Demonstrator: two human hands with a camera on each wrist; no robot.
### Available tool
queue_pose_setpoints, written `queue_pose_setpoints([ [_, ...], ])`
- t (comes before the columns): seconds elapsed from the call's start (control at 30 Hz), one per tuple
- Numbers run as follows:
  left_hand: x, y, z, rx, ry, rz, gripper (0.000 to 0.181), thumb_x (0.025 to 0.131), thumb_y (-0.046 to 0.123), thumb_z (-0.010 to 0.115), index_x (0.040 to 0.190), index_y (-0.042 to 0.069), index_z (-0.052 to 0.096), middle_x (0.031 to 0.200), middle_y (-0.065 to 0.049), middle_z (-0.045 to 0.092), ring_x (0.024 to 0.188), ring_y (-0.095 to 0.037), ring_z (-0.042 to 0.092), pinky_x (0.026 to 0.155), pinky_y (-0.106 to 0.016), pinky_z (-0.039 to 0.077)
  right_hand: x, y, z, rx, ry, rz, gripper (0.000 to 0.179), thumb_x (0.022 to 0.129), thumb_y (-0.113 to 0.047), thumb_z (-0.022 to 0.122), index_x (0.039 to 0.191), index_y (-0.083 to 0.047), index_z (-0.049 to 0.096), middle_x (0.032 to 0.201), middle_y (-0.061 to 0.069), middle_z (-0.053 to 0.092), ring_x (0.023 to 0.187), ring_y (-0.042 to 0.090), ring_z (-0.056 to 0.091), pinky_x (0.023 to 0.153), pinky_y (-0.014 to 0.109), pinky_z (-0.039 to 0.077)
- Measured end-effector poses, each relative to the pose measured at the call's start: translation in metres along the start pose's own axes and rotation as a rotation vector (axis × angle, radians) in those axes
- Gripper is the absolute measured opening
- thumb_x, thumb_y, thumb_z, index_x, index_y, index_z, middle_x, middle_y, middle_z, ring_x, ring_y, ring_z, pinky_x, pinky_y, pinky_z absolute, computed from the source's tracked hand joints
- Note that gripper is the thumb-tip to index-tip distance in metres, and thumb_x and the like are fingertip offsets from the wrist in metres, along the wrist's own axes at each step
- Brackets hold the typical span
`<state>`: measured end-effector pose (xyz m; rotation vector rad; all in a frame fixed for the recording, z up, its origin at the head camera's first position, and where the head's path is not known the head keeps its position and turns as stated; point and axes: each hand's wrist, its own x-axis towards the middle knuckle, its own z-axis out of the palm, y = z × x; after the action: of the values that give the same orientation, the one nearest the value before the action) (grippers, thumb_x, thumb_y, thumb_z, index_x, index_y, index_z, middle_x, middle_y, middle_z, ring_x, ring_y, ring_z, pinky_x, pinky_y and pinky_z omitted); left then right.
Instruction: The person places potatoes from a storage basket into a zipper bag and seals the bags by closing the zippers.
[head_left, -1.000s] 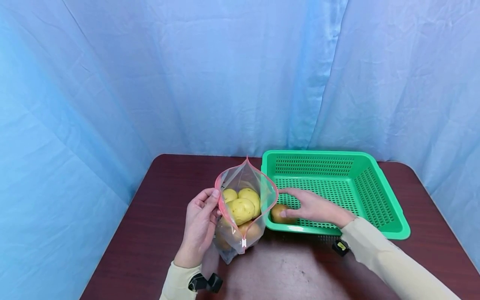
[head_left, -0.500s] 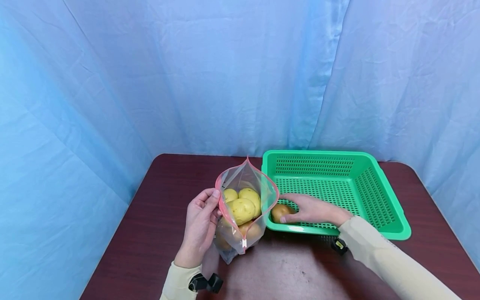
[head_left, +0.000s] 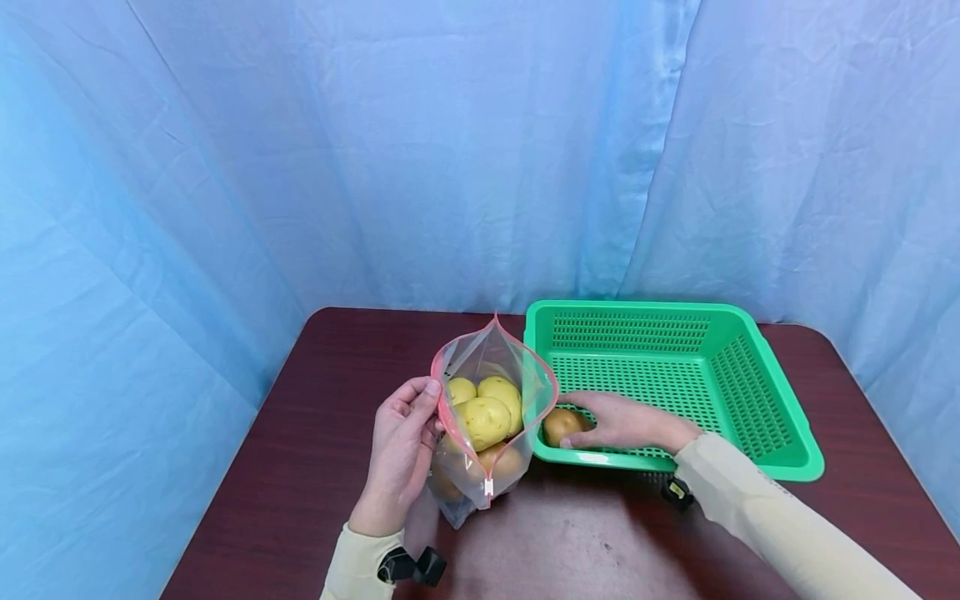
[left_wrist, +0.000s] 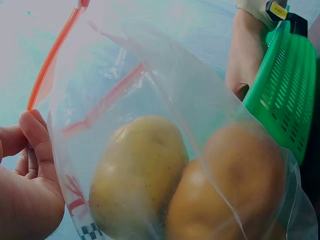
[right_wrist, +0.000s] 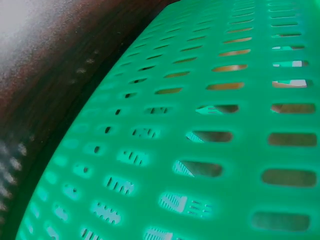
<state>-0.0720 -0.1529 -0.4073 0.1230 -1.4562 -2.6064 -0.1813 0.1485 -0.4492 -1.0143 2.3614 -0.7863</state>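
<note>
My left hand (head_left: 403, 446) pinches the red zip rim of a clear zip bag (head_left: 468, 342) by its left side, and the bag's mouth gapes wide. Inside lie several yellow potatoes (head_left: 483, 421); browner ones (left_wrist: 240, 165) show through the plastic in the left wrist view. In the green basket (head_left: 637, 312), at its near left corner, a brown potato (head_left: 561, 425) sits between the thumb and fingers of my right hand (head_left: 618, 419). The hand covers its right side. In the right wrist view the basket's slotted wall hides most of the hand and potato.
The bag stands on the dark red table (head_left: 337, 367), right against the basket's left side. A white zip slider (head_left: 488, 487) hangs at the near end of the bag's mouth. Pale blue curtains (head_left: 450, 167) enclose the back and sides of the table.
My right hand has shifted slightly down and its fingers have come lower around the brown potato. The left hand and the bag have stayed in place.
</note>
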Motion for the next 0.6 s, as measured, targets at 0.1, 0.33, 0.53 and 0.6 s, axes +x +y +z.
queue_pose_setpoints([
  [0.1, -0.0001, -0.0002, -0.0003, 0.000, 0.000, 0.001, 0.010, 0.104, 0.004, 0.061, 0.098, 0.008, 0.068, 0.082, 0.001, 0.065, 0.062, -0.005, 0.056, 0.057, -0.016, 0.049, 0.0006, 0.0012, 0.0009, -0.008, -0.003, -0.013, 0.066, 0.098, -0.047, 0.070, 0.149, -0.010, 0.052, 0.136, 0.001, 0.061, 0.121, 0.023, 0.057, 0.102, 0.052, 0.047],
  [0.33, -0.0001, 0.0001, 0.0001, 0.005, 0.002, 0.004, 0.009, 0.104, 0.004, 0.061, 0.099, 0.008, 0.068, 0.083, 0.001, 0.066, 0.062, -0.005, 0.056, 0.058, -0.016, 0.050, 0.0023, 0.0028, 0.0021, -0.011, 0.002, -0.037, 0.058, 0.099, -0.044, 0.070, 0.145, -0.011, 0.055, 0.115, -0.008, 0.063, 0.101, 0.013, 0.059, 0.089, 0.042, 0.051],
  [0.53, -0.0001, 0.0005, -0.0007, -0.003, 0.006, -0.008, 0.011, 0.104, 0.002, 0.059, 0.098, 0.006, 0.067, 0.083, 0.000, 0.066, 0.062, -0.006, 0.056, 0.057, -0.016, 0.049, 0.0019, 0.0021, 0.0015, -0.033, 0.058, -0.070, 0.051, 0.101, -0.042, 0.068, 0.139, -0.010, 0.058, 0.102, -0.010, 0.062, 0.087, 0.009, 0.059, 0.078, 0.032, 0.051],
  [0.6, 0.0000, 0.0007, -0.0007, -0.006, 0.010, -0.013, 0.012, 0.104, 0.002, 0.059, 0.098, 0.006, 0.067, 0.083, 0.000, 0.066, 0.062, -0.006, 0.056, 0.057, -0.016, 0.049, 0.0009, 0.0012, 0.0004, -0.029, 0.090, -0.071, 0.053, 0.100, -0.044, 0.068, 0.139, -0.009, 0.058, 0.106, -0.009, 0.063, 0.091, 0.009, 0.060, 0.080, 0.033, 0.052],
])
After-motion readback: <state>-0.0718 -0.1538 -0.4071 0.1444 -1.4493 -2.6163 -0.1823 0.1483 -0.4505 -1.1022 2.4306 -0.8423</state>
